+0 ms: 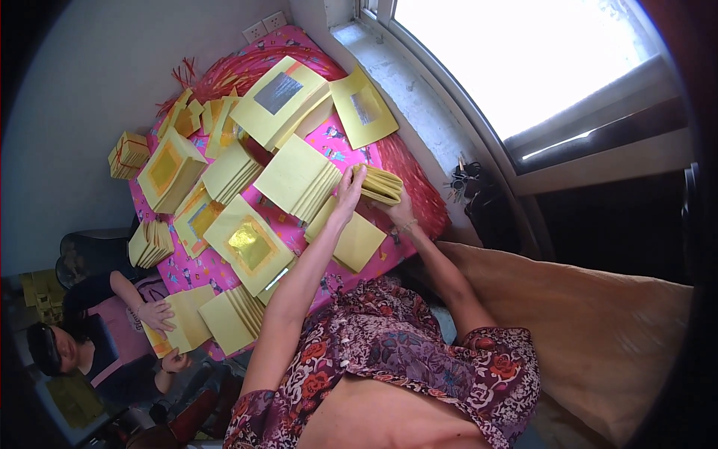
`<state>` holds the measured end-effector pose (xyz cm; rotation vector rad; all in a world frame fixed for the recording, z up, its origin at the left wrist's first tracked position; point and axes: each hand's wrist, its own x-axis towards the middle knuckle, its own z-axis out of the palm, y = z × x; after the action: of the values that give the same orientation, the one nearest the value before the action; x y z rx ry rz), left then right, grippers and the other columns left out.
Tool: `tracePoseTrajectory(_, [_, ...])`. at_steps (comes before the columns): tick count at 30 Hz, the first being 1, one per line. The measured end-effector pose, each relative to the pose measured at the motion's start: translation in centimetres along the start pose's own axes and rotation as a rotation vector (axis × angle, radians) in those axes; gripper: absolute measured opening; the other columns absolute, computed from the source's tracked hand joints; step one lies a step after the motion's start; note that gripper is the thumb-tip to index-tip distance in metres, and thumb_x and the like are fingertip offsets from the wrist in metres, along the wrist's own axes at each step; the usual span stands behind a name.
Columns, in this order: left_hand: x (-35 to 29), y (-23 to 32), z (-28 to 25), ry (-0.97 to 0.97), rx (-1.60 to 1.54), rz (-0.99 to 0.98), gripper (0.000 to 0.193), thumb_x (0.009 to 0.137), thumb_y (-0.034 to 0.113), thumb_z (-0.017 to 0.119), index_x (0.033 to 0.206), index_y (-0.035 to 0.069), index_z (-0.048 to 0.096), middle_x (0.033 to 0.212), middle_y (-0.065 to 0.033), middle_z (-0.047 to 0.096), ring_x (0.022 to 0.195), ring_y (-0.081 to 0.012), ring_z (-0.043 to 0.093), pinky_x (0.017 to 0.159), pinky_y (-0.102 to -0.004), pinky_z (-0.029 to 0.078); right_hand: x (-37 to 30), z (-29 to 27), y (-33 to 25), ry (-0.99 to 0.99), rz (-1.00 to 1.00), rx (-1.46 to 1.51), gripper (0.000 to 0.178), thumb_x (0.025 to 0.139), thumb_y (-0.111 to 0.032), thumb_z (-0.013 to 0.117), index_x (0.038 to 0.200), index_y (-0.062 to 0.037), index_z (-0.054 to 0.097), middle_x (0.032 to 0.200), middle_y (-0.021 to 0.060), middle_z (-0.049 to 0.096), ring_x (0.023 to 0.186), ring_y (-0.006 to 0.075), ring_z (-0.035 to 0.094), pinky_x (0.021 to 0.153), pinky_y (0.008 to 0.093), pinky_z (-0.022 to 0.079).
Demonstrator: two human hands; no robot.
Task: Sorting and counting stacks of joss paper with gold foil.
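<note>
Between my two hands is a thick folded bundle of yellow paper (381, 185), its layered edges turned upward. My left hand (349, 193) is closed on its left side, fingers pointing away from me. On its right side my right hand (402, 212) grips it, with most of the fingers hidden behind the bundle. Just left of my hands lies a fanned stack of yellow paper (297, 176). Below them, flat yellow sheets (350, 243) rest on the pink patterned tablecloth (287, 213), partly covered by my left forearm.
A tall stack with a silver square (280, 93) and a stack with a gold square (250, 245) stand on the table. Red strands (419, 191) hang by the window sill (396, 86). At lower left, another person's hand (156, 316) presses a yellow sheet (188, 318).
</note>
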<state>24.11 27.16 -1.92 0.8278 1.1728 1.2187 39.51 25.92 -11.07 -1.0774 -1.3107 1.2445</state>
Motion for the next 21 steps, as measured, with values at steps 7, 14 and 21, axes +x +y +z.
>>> tracePoseTrajectory(7, [0.0, -0.6, 1.0, 0.099, 0.074, -0.011, 0.035, 0.089, 0.039, 0.057, 0.104, 0.008, 0.053, 0.092, -0.0013, 0.057, 0.086, -0.0083, 0.052, 0.079, -0.0239, 0.042, 0.0, -1.3, -1.7, -0.049, -0.202, -0.620, 0.063, 0.058, -0.020, 0.085, 0.110, -0.0047, 0.053, 0.101, 0.0081, 0.057, 0.103, 0.0248, 0.054, 0.086, 0.0361, 0.044])
tracePoseTrajectory(14, [0.2, -0.5, 1.0, 0.101, 0.169, 0.000, 0.035, 0.088, 0.039, 0.059, 0.102, 0.008, 0.055, 0.090, -0.0016, 0.058, 0.084, -0.0086, 0.054, 0.076, -0.0242, 0.044, -0.1, -0.1, -5.3, 0.091, -0.181, -0.340, 0.080, 0.054, -0.021, 0.086, 0.119, -0.0048, 0.042, 0.101, 0.0107, 0.057, 0.103, 0.0267, 0.054, 0.087, 0.0368, 0.045])
tracePoseTrajectory(21, [-0.2, -0.3, 0.7, 0.100, 0.162, 0.004, 0.039, 0.083, 0.040, 0.065, 0.102, 0.006, 0.057, 0.091, -0.0031, 0.060, 0.083, -0.0094, 0.055, 0.075, -0.0248, 0.045, -0.2, 1.0, -4.4, 0.096, -0.039, -0.198, 0.071, 0.059, -0.015, 0.084, 0.114, -0.0051, 0.041, 0.101, 0.0098, 0.060, 0.094, 0.0210, 0.061, 0.080, 0.0321, 0.049])
